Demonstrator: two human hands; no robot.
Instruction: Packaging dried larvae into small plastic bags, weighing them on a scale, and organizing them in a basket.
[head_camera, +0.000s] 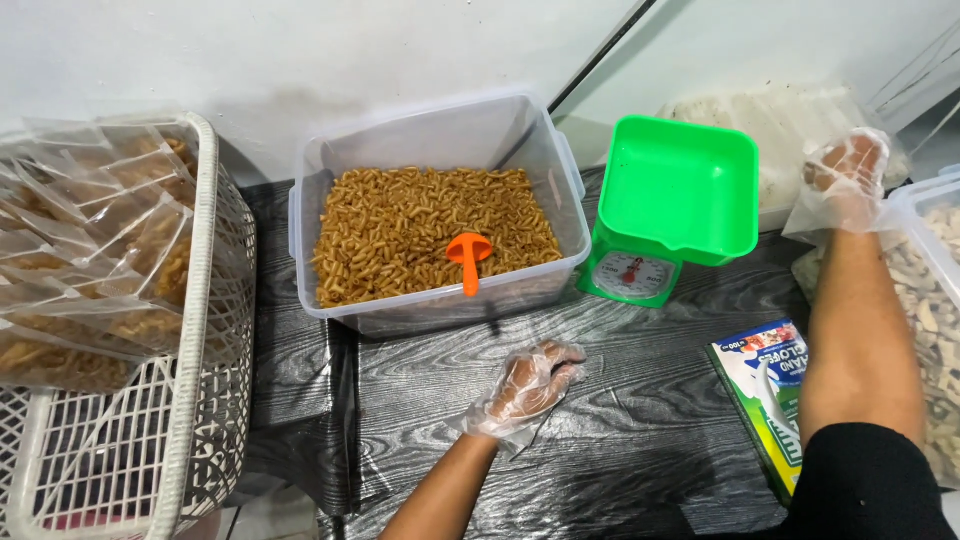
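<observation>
My left hand (525, 388), in a thin clear plastic glove, rests on the dark wood-grain table (620, 420) with fingers loosely curled and nothing in it. It lies just in front of a clear plastic tub (440, 130) of small brown fried snacks, where an orange scoop (468, 256) stands in the pile. My right hand (848, 175), also gloved, reaches far right onto a clear plastic bag (790, 120) behind another tub. Whether it grips the bag is unclear. A green kitchen scale (672, 200) with an empty tray stands between the two hands.
A white lattice basket (200, 330) at the left holds several sealed bags of the brown snack. A clear tub of pale snack pieces (930, 290) sits at the right edge. A green and white box of gloves (775, 395) lies under my right forearm. A white wall runs behind.
</observation>
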